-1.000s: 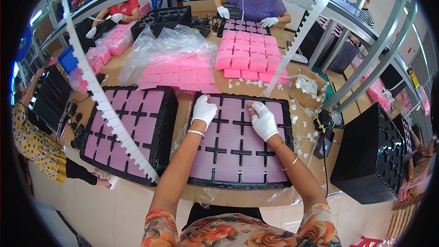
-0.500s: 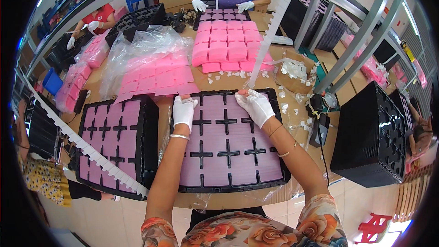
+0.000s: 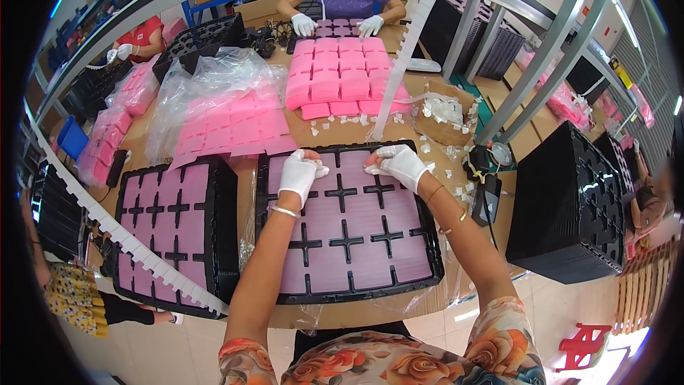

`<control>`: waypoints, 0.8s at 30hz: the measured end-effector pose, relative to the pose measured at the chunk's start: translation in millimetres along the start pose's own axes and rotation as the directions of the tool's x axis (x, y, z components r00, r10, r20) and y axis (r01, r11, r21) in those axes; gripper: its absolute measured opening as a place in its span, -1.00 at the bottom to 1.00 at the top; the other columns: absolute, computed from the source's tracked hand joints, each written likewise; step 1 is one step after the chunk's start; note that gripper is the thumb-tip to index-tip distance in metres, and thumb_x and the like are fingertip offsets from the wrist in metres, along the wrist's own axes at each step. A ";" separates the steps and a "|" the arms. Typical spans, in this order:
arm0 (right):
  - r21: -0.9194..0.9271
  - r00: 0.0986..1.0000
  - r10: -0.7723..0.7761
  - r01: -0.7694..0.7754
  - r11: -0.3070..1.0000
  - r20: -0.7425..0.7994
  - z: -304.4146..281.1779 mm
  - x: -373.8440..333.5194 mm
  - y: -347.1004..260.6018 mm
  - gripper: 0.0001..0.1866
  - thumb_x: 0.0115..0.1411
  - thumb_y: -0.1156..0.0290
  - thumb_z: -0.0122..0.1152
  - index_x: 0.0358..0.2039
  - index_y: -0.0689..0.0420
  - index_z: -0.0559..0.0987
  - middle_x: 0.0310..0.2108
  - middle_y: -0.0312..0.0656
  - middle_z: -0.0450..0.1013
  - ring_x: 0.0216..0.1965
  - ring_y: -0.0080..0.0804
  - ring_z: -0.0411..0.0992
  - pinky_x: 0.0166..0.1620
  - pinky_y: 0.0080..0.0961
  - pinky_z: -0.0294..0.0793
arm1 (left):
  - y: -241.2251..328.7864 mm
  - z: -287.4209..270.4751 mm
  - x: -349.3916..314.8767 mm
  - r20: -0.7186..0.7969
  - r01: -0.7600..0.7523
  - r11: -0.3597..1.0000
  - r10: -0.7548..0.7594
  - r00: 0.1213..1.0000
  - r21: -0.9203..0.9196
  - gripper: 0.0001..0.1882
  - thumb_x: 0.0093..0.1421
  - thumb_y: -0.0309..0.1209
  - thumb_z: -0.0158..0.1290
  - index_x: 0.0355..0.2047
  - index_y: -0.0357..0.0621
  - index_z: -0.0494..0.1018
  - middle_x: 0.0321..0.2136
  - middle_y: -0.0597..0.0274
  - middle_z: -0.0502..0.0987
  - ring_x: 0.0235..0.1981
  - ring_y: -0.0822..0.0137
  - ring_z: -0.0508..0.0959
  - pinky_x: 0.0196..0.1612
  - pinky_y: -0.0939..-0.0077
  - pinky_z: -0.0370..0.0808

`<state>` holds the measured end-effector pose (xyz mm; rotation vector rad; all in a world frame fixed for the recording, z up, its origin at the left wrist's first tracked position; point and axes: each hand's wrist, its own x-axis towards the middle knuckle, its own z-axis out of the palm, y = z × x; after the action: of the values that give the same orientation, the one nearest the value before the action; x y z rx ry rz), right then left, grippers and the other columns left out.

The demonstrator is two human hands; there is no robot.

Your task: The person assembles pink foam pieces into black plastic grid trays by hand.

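In front of me lies a black plastic tray [image 3: 432, 246] with raised plus-shaped dividers. Thin mauve-pink foam sheets [image 3: 370, 265] fill it between the dividers. My left hand [image 3: 303, 173], in a white glove with bare fingertips, rests over the tray's far left part, fingers curled in. My right hand [image 3: 400, 166], gloved alike, is over the far right part, its bare thumb and finger tips drawn together. Both touch or hover just above the sheet; whatever lies between the fingers is hidden. Left of the tray stands a stack of similar filled trays [image 3: 226, 221].
Beyond the tray sit stacked pink foam pads [image 3: 338, 75], loose pink sheets [image 3: 228, 127] and clear plastic film [image 3: 189, 82]. White scraps surround a carton [image 3: 425, 125]. Black trays [image 3: 545, 199] are piled at right. A white notched strip [image 3: 400, 64] hangs ahead. Co-workers sit opposite and at far left.
My view has shifted slightly. Both hands have moved a little inward from the tray's far edge, closer together, with the fingers more curled. The tray still lies before me.
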<state>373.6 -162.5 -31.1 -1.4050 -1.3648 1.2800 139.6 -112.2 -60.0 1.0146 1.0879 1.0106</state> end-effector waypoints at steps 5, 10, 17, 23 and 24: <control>0.123 0.989 0.096 -0.082 0.989 -0.109 -31.8 -7.4 21.3 -0.93 0.04 0.61 0.19 -0.55 0.23 0.58 -0.51 -0.22 0.51 -0.47 -0.57 0.49 -0.39 -0.60 0.50 | 1.7 -16.1 0.2 0.010 0.081 0.954 -0.081 0.997 -0.288 -0.82 0.10 -0.73 -0.21 -0.32 -0.38 0.36 -0.48 0.10 0.43 -0.53 0.24 0.53 -0.41 0.35 0.65; -0.745 0.985 -0.074 -0.067 0.664 -0.153 -29.9 -11.5 -2.0 -0.87 -0.03 0.48 0.21 -0.51 0.31 0.58 -0.47 0.06 0.53 -0.41 -0.15 0.56 -0.28 -0.36 0.55 | 4.4 -42.6 0.5 -0.135 0.028 0.975 -0.059 0.989 -0.222 -0.87 0.15 -0.67 -0.23 -0.34 -0.33 0.32 -0.51 0.10 0.41 -0.57 0.21 0.51 -0.36 0.24 0.66; -0.910 0.971 -0.120 -0.148 0.387 -0.209 -36.6 -11.4 -10.4 -0.79 0.01 0.41 0.09 -0.44 0.27 0.62 -0.41 0.18 0.50 -0.28 0.02 0.52 -0.18 -0.27 0.51 | 24.9 -73.4 -15.7 -0.126 0.048 0.991 -0.064 0.990 -0.123 -0.82 0.15 -0.65 -0.14 -0.20 -0.34 0.27 -0.39 0.09 0.42 -0.41 0.19 0.55 -0.29 0.36 0.60; -0.702 0.774 -0.596 0.302 0.645 -0.214 -16.6 -111.2 -5.9 -0.83 -0.01 0.58 0.05 -0.39 0.20 0.58 -0.48 -0.02 0.47 -0.36 -0.10 0.49 -0.24 -0.39 0.48 | 25.6 -74.8 -105.9 -0.050 -0.149 0.981 0.156 0.986 0.127 -0.77 0.16 -0.67 -0.17 -0.18 -0.32 0.37 -0.41 0.21 0.46 -0.48 0.40 0.52 -0.43 0.61 0.50; -0.578 0.821 -0.544 0.364 0.731 -0.171 -0.8 -133.2 -10.6 -0.85 -0.03 0.58 0.11 -0.41 0.17 0.58 -0.45 -0.05 0.47 -0.36 -0.12 0.48 -0.23 -0.38 0.48 | 25.6 -78.4 -126.5 0.018 -0.175 0.952 0.176 0.984 0.253 -0.79 0.17 -0.67 -0.18 -0.21 -0.31 0.40 -0.45 0.25 0.46 -0.50 0.42 0.52 -0.44 0.62 0.49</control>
<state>383.4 -292.6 -2.3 -1.4080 -1.7520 0.3172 38.8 -218.2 -22.5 1.3359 1.1667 1.0334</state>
